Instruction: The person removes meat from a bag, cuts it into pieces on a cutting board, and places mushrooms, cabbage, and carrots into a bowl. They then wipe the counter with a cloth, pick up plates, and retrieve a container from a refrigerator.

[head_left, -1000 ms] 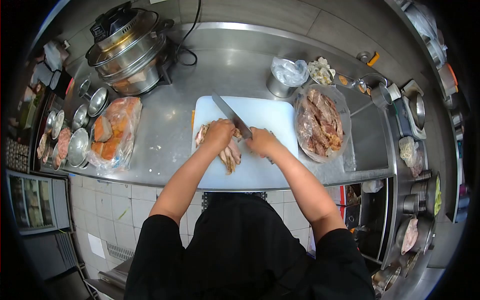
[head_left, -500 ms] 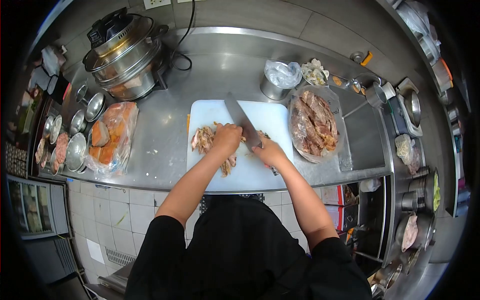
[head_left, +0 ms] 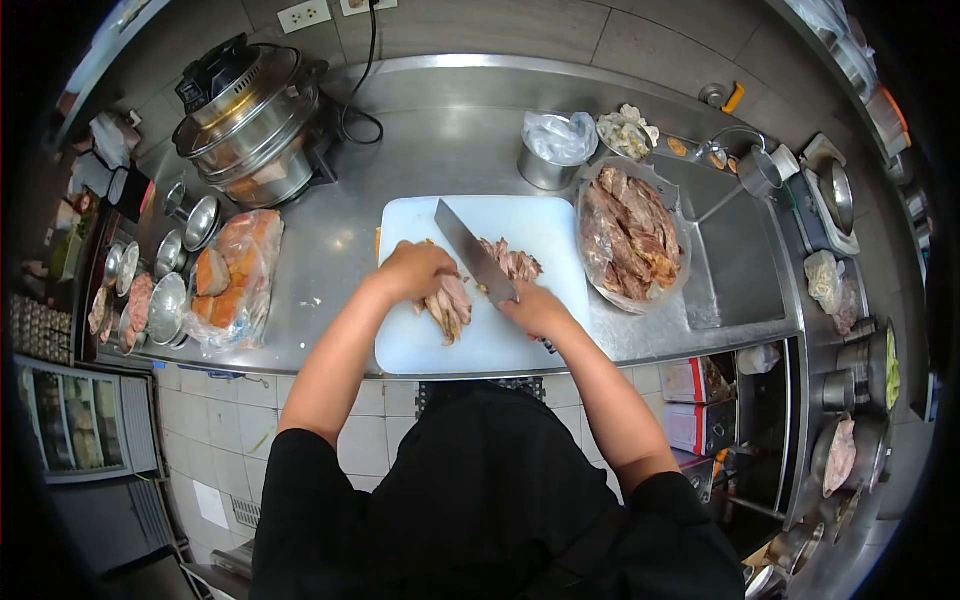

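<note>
My right hand (head_left: 537, 309) is wrapped round the handle of a broad kitchen knife (head_left: 472, 246), its blade slanting up and left across a white cutting board (head_left: 410, 352). Left of the blade, my left hand (head_left: 416, 270) has its fingers curled onto a pile of meat pieces (head_left: 447, 310), which it partly covers. Chopped meat (head_left: 515, 262) lies on the board right of the blade, close to my right hand. Most of the knife handle is hidden by the fingers.
Right of the board sits a plastic bag of meat (head_left: 633, 235), with a sink (head_left: 745, 265) beyond it. A metal pot (head_left: 552, 170) stands behind. To the left are bagged orange-coloured blocks (head_left: 235, 270), metal bowls (head_left: 168, 305) and a large lidded cooker (head_left: 255, 130).
My left hand has moved left, away from the blade. The knife has shifted slightly left, and the chopped meat to its right shows more fully. The view has shifted a little.
</note>
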The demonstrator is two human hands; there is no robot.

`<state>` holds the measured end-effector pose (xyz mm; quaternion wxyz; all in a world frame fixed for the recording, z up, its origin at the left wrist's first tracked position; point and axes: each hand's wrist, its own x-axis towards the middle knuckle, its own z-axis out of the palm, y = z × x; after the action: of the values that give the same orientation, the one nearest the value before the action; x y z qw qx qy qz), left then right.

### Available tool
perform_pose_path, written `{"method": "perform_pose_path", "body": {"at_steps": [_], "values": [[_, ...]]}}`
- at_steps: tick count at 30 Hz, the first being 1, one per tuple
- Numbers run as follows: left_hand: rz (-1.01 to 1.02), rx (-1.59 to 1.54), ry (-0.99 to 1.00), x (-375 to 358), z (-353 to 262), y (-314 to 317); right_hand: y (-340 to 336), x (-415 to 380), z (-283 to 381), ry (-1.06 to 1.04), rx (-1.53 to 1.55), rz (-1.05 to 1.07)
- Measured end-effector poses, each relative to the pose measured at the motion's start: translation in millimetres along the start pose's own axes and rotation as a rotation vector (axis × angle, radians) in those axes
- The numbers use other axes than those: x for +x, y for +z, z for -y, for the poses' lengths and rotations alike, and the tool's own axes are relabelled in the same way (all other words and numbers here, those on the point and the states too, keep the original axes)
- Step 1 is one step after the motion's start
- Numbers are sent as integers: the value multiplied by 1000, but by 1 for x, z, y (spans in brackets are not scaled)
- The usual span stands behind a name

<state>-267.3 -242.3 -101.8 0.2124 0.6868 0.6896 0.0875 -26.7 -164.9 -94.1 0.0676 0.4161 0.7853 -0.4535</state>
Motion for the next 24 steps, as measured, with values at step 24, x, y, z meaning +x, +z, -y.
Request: {"method": "perform_pose_path", "body": {"at_steps": [24], "values": [[-4,174,111,63,-28,24,-12,-32,-47,88,88,-181]]}}
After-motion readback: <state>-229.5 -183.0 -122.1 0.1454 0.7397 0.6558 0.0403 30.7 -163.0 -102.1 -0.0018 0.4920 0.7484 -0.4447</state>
